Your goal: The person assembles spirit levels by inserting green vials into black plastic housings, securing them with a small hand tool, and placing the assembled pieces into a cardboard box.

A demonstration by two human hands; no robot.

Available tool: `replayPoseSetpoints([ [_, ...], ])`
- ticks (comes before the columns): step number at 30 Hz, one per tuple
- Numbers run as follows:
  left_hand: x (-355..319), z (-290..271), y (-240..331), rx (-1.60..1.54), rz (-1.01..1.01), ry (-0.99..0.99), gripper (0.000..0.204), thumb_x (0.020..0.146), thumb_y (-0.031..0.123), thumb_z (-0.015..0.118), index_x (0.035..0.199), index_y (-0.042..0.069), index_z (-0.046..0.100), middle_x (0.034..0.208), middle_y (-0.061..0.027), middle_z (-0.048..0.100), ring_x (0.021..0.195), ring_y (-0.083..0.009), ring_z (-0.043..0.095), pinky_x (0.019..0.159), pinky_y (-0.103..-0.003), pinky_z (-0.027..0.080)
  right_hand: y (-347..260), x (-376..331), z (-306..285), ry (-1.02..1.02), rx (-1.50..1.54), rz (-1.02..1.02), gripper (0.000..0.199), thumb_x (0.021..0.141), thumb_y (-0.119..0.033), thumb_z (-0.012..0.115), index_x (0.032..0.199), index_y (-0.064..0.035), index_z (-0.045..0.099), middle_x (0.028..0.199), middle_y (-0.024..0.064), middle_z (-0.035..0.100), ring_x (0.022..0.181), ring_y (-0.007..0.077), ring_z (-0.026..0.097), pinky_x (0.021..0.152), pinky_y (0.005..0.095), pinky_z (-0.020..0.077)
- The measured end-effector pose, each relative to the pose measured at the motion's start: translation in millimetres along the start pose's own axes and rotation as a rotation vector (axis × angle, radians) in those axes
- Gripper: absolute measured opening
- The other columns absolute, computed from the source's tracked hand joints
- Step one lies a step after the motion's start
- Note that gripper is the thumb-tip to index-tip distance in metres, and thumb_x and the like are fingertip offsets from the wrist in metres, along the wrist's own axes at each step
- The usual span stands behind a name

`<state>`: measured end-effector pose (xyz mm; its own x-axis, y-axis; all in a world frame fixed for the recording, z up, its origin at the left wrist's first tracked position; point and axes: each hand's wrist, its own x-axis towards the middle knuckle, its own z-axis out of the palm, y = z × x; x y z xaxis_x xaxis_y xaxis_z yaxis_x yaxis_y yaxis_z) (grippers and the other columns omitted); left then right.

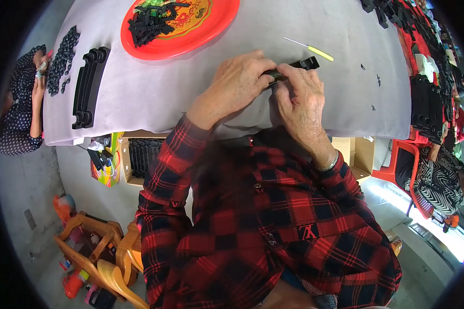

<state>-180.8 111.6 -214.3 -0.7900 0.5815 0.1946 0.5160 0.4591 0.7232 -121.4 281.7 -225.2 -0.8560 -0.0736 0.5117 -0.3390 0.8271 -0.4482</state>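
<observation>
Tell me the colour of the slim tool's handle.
The handle is yellow-green, clearest in the head view.

Grey-covered table (361,108) — red plate (183,50), yellow-handled tool (320,53), black bars (92,85), small pieces (63,57).

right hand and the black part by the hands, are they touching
Touching. The head view shows the right hand with its fingers bent onto the black part, whose end juts out beyond them.

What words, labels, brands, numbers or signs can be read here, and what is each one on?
I won't copy out wording, but marks show here:
Red plate: red, script-like decoration, too unclear to read.
Plaid shirt: pale letter-like emblem on the right front; smaller one on the left sleeve.
Colourful bag: print too small to read.
Held black piece: no readable marking.
</observation>
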Motion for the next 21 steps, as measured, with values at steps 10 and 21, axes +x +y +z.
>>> replayPoseSetpoints([
  [10, -3, 4, -1, 0.045, 0.025, 0.061, 0.017, 0.087, 0.010, 0.065, 0.101, 0.000, 0.067, 0.094, -0.0156, 0.060, 0.091, -0.0394, 0.061, 0.078, -0.049, 0.049, -18, 0, -12, -0.181, -0.128, -0.019, 0.050, 0.076, -0.010, 0.072, 0.125, -0.0064, 0.060, 0.107, 0.0108, 0.065, 0.098, 0.0292, 0.059, 0.088, 0.0422, 0.0411],
  [21, -3, 10, -8, -0.026, -0.001, 0.088, 0.017, 0.088, 0.011, 0.063, 0.101, 0.000, 0.064, 0.090, -0.0164, 0.058, 0.085, -0.0388, 0.058, 0.074, -0.046, 0.045, -1, 0, -18, -0.224, 0.075, 0.026, 0.040, 0.078, -0.008, 0.071, 0.117, -0.0057, 0.062, 0.105, 0.0080, 0.063, 0.095, 0.0283, 0.062, 0.079, 0.0402, 0.0444],
])
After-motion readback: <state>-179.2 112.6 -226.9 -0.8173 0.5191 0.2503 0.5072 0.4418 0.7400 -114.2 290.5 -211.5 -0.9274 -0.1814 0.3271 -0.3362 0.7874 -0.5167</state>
